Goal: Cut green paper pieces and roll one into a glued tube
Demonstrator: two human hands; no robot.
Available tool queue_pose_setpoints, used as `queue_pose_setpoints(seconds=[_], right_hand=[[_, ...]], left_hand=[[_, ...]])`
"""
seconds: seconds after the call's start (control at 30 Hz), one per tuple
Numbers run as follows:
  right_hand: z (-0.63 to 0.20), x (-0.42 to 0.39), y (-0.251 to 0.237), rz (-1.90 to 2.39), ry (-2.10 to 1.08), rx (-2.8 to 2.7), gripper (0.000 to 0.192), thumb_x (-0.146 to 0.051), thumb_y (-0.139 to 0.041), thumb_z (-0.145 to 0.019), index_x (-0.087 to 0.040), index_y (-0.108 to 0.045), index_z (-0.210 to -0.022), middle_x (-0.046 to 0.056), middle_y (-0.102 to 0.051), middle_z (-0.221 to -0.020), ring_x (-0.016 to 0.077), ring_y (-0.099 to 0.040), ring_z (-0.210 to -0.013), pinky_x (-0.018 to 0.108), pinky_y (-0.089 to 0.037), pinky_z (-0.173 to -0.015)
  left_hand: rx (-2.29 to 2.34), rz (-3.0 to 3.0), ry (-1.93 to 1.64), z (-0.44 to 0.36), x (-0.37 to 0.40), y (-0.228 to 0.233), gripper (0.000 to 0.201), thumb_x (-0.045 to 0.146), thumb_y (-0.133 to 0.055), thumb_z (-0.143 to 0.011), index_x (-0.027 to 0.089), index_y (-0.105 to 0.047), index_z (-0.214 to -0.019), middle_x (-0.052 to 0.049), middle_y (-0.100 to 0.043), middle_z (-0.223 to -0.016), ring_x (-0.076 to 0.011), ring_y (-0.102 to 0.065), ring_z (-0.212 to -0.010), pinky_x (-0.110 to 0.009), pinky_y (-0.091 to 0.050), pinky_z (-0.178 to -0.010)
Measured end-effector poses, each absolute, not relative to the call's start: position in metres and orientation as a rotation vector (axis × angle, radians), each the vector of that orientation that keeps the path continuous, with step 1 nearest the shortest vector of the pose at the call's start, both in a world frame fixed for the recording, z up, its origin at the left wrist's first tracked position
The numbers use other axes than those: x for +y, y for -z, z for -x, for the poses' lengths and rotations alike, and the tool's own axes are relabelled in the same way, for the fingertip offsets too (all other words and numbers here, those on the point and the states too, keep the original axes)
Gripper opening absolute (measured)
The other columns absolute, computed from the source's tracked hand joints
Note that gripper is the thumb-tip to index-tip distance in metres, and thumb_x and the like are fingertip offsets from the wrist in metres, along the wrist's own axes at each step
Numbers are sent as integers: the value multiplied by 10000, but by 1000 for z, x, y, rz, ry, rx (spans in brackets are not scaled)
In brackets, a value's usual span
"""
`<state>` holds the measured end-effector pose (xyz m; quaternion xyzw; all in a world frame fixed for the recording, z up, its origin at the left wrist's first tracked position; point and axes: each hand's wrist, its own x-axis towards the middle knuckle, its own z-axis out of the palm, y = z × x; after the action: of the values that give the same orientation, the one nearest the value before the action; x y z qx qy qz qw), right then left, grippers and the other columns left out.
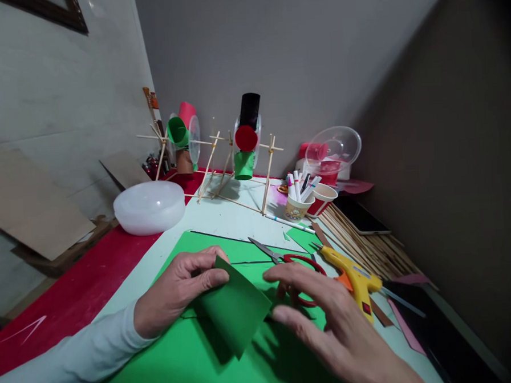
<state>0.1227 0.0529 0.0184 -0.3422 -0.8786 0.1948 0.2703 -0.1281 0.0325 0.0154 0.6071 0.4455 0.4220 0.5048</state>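
Observation:
My left hand (187, 286) pinches the upper left corner of a small piece of green paper (238, 306), which is tilted and slightly curved above a larger green sheet (174, 356). Just right of the piece, my right hand (326, 313) has its thumb and fingers spread apart with nothing between them. Beyond that hand, red-handled scissors (304, 263) lie on the green sheet, their blades pointing to the far left; the hand hides part of the handles. A yellow glue gun (354, 278) rests to the right of the scissors.
At the back, stick frames (263, 182) carry wheels of coloured paper tubes (246, 137). A stack of clear plastic lids or bowls (149, 208) stands at left. To the right are a paper cup (298, 207) of markers, a red-and-white cup (322, 199), wooden sticks (347, 226) and a dark tablet (359, 214).

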Motion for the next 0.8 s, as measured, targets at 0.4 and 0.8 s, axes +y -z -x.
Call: queue_pose_setpoints(seconds=[0.4, 0.8], right_hand=[[-100, 42, -10, 650, -706, -2117, 244, -85, -513, -894, -199, -704, -995, 23, -668, -765, 137, -640, -684, 213, -533, -649], [-105, 46, -5, 777, -419, -2002, 238, -87, -576, -866, -209, -683, -1039, 45, -763, -922, 156, -736, -819, 208, -587, -687]], left_hand=[[1313, -1464, -971, 117, 32, -11, 297, 426, -634, -788, 189, -535, -640, -7, -504, -756, -195, -459, -823, -312, -370, -783], [1271, -1112, -1069, 113, 27, -8, 314, 267, -753, -692, 205, -542, -916, 66, -488, -734, -88, -406, -631, -226, -314, -572]])
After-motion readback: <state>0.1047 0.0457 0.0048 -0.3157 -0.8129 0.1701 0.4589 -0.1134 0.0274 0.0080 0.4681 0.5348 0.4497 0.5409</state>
